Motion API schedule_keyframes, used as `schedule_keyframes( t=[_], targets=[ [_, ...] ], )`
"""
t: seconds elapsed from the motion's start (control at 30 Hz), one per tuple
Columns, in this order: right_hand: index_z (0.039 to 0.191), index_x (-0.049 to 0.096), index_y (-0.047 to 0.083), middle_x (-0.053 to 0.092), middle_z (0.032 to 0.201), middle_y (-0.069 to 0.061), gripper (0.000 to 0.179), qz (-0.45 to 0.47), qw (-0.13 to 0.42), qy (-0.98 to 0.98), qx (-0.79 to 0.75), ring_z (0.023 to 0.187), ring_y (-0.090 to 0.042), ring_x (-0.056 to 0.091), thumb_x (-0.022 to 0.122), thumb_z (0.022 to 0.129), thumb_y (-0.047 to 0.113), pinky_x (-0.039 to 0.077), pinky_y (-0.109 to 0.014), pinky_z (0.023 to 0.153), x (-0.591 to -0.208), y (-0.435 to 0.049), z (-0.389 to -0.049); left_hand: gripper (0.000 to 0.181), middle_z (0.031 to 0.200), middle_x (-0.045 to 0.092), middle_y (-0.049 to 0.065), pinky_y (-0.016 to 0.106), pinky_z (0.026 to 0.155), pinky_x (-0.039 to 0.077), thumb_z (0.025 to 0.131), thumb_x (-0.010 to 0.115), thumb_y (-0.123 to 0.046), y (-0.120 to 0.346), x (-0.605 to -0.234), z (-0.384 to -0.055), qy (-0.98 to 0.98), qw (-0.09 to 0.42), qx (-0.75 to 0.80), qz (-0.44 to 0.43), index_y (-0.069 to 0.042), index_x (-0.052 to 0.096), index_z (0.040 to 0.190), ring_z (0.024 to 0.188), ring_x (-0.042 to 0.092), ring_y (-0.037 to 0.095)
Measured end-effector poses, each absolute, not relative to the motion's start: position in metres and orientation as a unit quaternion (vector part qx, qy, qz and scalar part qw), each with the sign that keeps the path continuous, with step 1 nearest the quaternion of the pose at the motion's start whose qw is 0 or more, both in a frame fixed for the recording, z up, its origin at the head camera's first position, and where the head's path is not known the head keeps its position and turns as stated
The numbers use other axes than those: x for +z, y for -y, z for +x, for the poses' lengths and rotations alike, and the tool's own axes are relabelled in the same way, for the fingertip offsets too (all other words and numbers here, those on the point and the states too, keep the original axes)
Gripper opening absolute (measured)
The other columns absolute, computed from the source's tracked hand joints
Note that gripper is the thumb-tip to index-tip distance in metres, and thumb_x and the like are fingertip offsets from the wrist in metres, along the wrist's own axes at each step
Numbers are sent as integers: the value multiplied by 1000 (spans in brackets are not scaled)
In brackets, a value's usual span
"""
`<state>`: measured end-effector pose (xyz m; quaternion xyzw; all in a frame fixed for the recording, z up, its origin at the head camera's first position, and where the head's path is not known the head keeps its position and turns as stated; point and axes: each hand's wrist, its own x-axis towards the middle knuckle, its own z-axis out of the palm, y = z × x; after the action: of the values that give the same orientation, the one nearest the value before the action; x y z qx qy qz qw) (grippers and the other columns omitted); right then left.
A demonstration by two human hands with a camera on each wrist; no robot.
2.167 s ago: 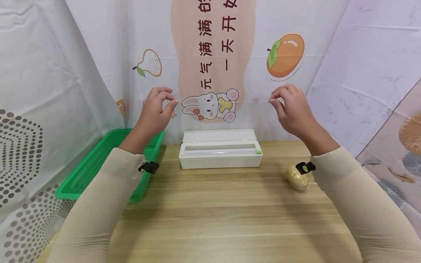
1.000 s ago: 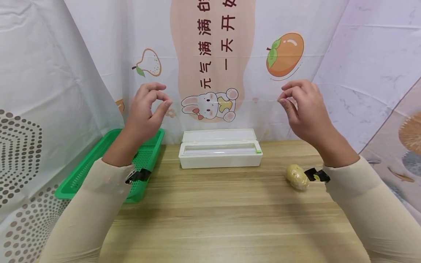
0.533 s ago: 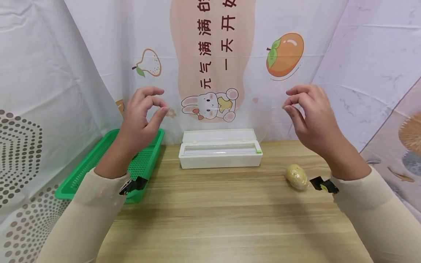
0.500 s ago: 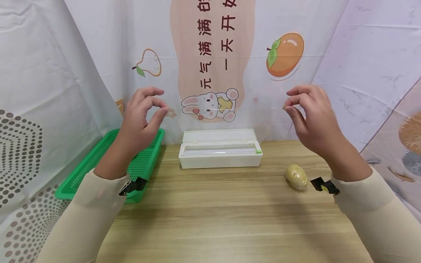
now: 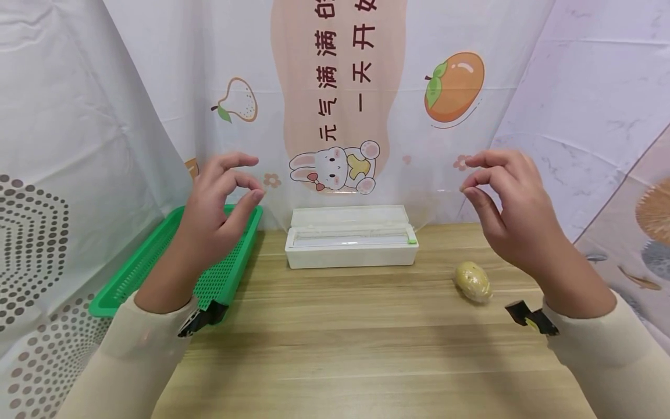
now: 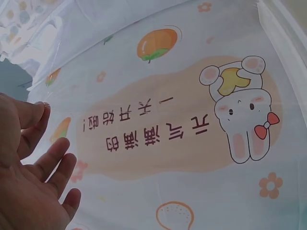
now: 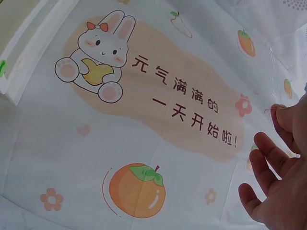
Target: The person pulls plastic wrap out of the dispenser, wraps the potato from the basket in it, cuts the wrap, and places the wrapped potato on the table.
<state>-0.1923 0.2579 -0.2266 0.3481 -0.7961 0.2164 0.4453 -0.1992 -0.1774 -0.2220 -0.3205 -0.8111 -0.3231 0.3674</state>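
Right now, both your hands are raised above the desk [image 5: 335,355], well apart and facing each other. Your left hand [image 5: 211,215] pinches clear film [image 5: 361,201] between thumb and forefinger, its other fingers loosely curved and spread. Your right hand [image 5: 515,212] pinches the film the same way, so it spans the gap between your hands. The film is hard to make out, but its side edges slant down toward the ends of the white box [image 5: 352,257] on the desk. That box has its lid [image 5: 348,216] up at the back and a green piece [image 5: 412,241] at its right end. Near your right forearm, a yellowish oval item [image 5: 473,282] in clear wrap lies on the desk. The green basket [image 5: 230,265] sits to the left, partly behind your left arm. Behind everything hangs a printed cloth [image 5: 398,58] with a rabbit and fruit.
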Motion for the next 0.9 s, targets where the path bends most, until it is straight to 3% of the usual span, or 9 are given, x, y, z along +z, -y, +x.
schedule_keyframes(
  t=[0.13, 0.23, 0.47, 0.7, 0.9],
  targets=[
    [93, 64, -6, 63, 125, -28, 46, 355, 452, 789, 218, 117, -49, 51, 50, 108, 36, 31, -36, 96, -230, -258, -183, 5, 140, 60, 11, 51, 106, 38, 97, 67, -8, 177, -225, -189, 803, 370, -327, -334, -5, 67, 94, 137, 47, 28],
    [91, 64, -5, 64, 122, -29, 52, 359, 457, 781, 228, 113, -50, 51, 48, 109, 41, 29, -31, 94, -234, -257, -175, 4, 140, 60, 12, 47, 107, 40, 97, 68, -9, 178, -229, -181, 802, 369, -325, -340, -6, 67, 95, 136, 48, 29],
    [87, 64, -4, 64, 119, -29, 53, 366, 448, 781, 237, 110, -49, 51, 47, 109, 42, 27, -24, 103, -243, -254, -154, 3, 139, 61, 11, 42, 102, 38, 95, 71, -8, 180, -240, -164, 805, 362, -318, -345, -9, 69, 93, 133, 51, 29],
    [85, 64, -1, 65, 115, -29, 51, 389, 437, 775, 240, 99, -45, 50, 48, 109, 41, 28, -24, 96, -255, -250, -134, 6, 134, 64, 8, 35, 106, 35, 92, 73, -7, 185, -254, -148, 810, 337, -319, -359, -12, 71, 93, 128, 56, 24],
    [86, 66, 4, 65, 116, -27, 46, 403, 418, 776, 245, 105, -36, 53, 49, 109, 40, 30, -21, 98, -271, -255, -122, 6, 129, 66, 9, 26, 106, 37, 95, 72, -13, 186, -268, -132, 796, 322, -326, -394, -18, 71, 94, 126, 56, 25]
  ],
)
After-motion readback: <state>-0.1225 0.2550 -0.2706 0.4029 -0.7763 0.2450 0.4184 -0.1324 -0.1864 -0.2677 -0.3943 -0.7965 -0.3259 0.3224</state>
